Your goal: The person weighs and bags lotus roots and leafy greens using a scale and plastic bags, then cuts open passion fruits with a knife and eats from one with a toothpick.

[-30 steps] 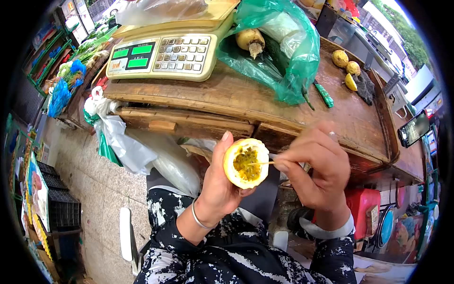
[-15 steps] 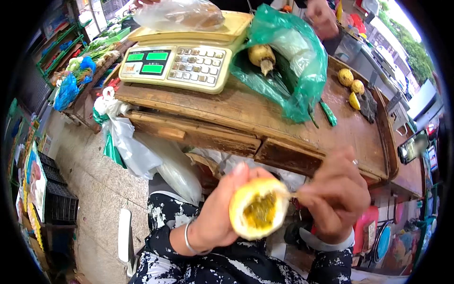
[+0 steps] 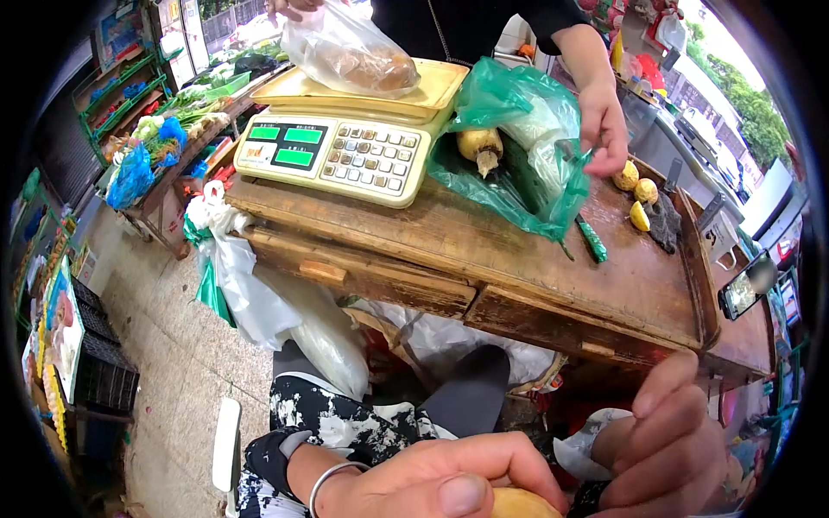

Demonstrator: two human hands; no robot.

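– Shop interior, stall of leafy vegetables (image 3: pixel 177 129) at left rear. Wooden surface (image 3: pixel 635 281) with drawers ahead of the wearer. What stands on it?

– Yellowed weighing scale (image 3: pixel 380 194), left half; three display windows lit green, digits too small to read. Clear plastic bag (image 3: pixel 350 52) with brownish contents on its pan, its upper end at a second person's hand (image 3: pixel 298 7). Beside the scale, green plastic bag (image 3: pixel 484 91), mouth toward the wearer, pale root vegetable (image 3: pixel 480 148) showing inside.

– Right end?

– Green-wrapped item (image 3: pixel 592 242) just beyond the green bag. Near the raised edge, two whole yellow fruits (image 3: pixel 646 191), a cut yellow piece (image 3: pixel 639 216) and dark cloth (image 3: pixel 663 223), grouped closely. That person's other hand (image 3: pixel 602 129) hangs at the green bag's right side; contact not determinable.

– Position of the yellow passion fruit (image 3: pixel 521 503)?

– Bottom edge of view, below the surface's front, over the wearer's lap. Only part of the rind shows; the frame cuts off the rest.

– Grip states?

– Left grip (image 3: pixel 440 482), metal bangle (image 3: pixel 332 479) at the wrist: closed round the fruit, thumb against it. Right grip (image 3: pixel 665 453): just beside, fingers bent, blurred. Cannot tell whether it holds anything.
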